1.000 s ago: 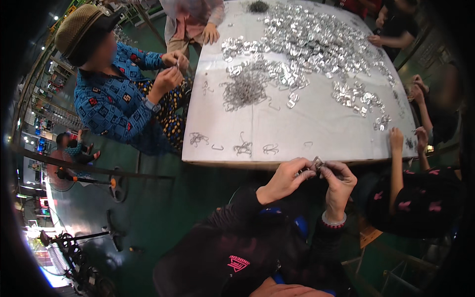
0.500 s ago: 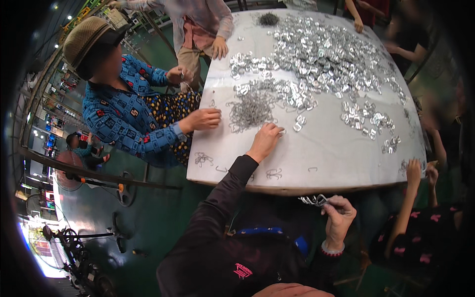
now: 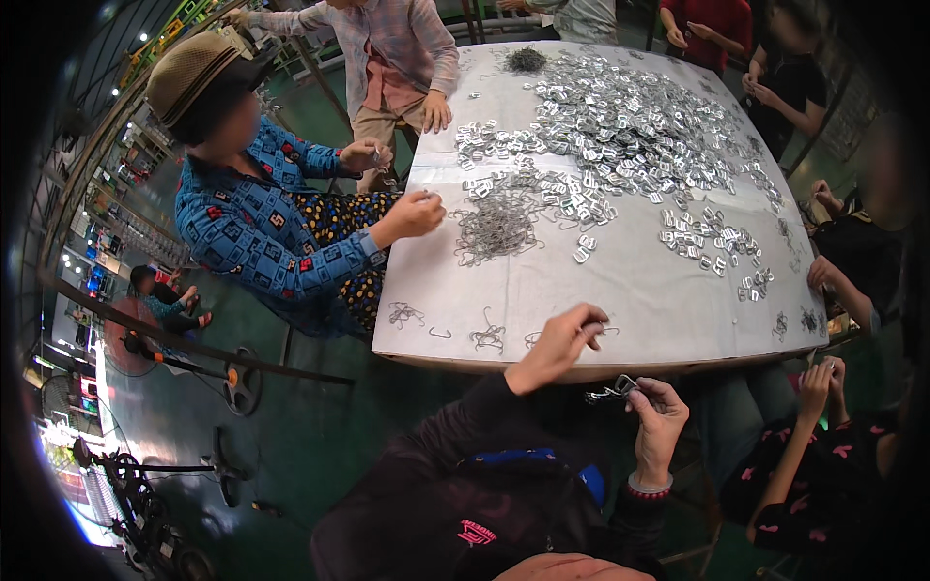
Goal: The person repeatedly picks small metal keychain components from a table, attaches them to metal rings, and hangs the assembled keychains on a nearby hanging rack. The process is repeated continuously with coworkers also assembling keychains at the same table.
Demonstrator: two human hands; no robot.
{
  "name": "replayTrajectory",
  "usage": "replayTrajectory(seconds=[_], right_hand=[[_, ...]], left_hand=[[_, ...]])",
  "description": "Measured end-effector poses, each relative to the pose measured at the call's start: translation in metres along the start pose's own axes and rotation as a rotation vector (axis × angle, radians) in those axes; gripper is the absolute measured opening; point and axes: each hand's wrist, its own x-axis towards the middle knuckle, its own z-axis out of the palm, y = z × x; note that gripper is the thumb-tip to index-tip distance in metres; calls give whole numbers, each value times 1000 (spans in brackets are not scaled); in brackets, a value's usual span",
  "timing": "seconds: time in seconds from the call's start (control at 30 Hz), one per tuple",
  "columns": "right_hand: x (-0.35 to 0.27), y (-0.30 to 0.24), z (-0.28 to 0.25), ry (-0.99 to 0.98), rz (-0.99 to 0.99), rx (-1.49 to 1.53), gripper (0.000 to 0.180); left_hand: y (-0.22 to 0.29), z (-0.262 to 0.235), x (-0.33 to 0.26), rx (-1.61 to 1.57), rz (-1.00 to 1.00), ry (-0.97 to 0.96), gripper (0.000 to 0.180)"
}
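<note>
At the left side of the white table [image 3: 426, 279], a co-worker in a blue patterned shirt [image 3: 228, 232] is seen. Small groups of bent wire hooks [image 3: 487, 335] are spread along the near edge; beyond them, a heap of wire hooks [image 3: 497, 228] is left loose, so much appears undone. The left hand [image 3: 560, 351] is held at the near edge, its fingers curled; a thin wire piece [image 3: 610, 332] is seen just beside the fingertips, but whether anything is pinched cannot be told. Just off the edge, a small bunch of metal buckles [image 3: 625, 386] is gripped between thumb and fingers of the right hand [image 3: 661, 418]; only these are taken up, and whether they are finished cannot be judged. Beyond, most buckles are left in a broad silver heap [image 3: 639, 126], with a smaller buckle cluster [image 3: 712, 238] farther right.
</note>
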Motion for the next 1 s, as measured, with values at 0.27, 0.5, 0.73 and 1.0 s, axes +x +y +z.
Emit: replayTrajectory(seconds=[0.27,0.5,0.73,1.0], right_hand=[[-11,-3,10,54,-71,-25,13],[-14,-10,21,-53,-167,-151,15],[52,-31,8,-86,-118,-495,14],[237,116,82,-397,-686,-1180,30]], left_hand=[[52,20,-41,15,246,-195,11],[44,24,-45,145,319,-88,14],[21,11,-41,-68,231,-204,15],[21,-1,-43,-123,104,-221,11]])
